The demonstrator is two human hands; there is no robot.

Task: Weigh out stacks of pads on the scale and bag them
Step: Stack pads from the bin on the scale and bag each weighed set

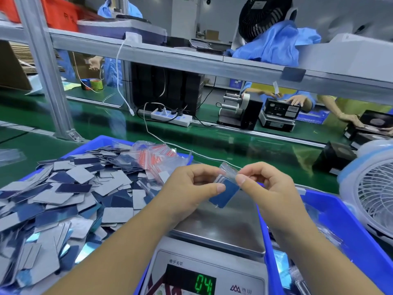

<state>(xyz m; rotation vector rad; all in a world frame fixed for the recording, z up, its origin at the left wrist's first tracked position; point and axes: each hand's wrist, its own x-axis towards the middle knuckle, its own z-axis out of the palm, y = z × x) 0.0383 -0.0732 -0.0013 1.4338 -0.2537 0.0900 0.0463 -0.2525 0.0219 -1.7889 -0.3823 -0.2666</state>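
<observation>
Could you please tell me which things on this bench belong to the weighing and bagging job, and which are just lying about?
Part of the job:
left hand and right hand, both pinching the clear bag of blue pads
scale
loose pads in the blue bin
empty bags

Lying about:
white fan
power strip
tape rolls

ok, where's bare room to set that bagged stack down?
Scale platter is bare, just under both hands, between the left bin and right bin. Green belt beyond is bare around the white cable. Left bin is crowded with loose pads and spare bags.
</observation>
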